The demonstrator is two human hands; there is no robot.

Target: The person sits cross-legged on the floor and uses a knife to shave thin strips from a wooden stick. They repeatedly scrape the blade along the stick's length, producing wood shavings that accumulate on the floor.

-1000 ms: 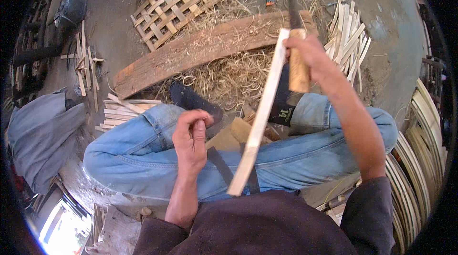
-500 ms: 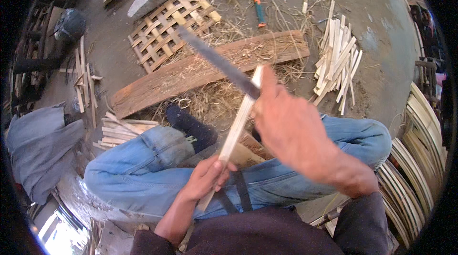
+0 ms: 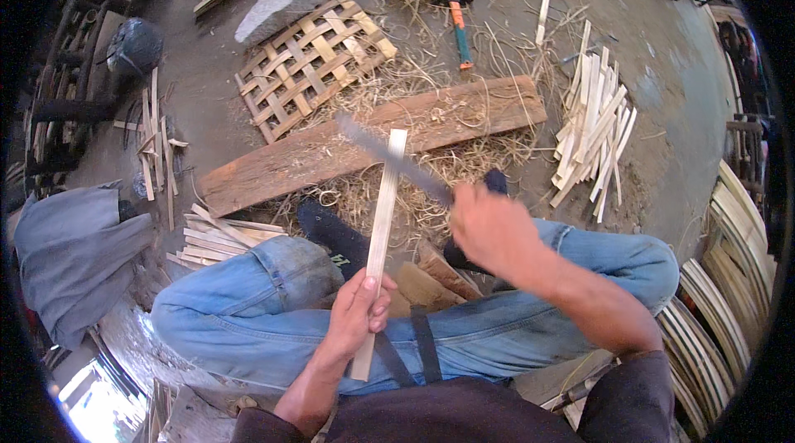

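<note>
My left hand (image 3: 359,310) is closed round the lower part of a pale, flat bamboo strip (image 3: 383,219), which stands tilted up and away from me over my lap. In my right hand (image 3: 497,232), the fingers are wrapped round a handle they hide. From that fist a long dark knife blade (image 3: 418,179) points to the upper left, blurred by motion. The blade crosses the strip close to its far end; whether the two touch, I cannot tell. Beneath them lie fine shavings (image 3: 418,203) and a long wooden plank (image 3: 306,168).
Beyond the plank lie a woven lattice panel (image 3: 319,62), a grey stone (image 3: 276,8) and a hammer (image 3: 460,33). Cut strips are piled at right (image 3: 592,128) and beside my left knee (image 3: 219,236). Long bent strips (image 3: 704,335) lean at far right; a grey cloth (image 3: 79,257) hangs at left.
The strip has swung more upright, its far end moving left. My right hand has drawn lower and nearer me, and the knife now crosses the strip with its blade beyond it.
</note>
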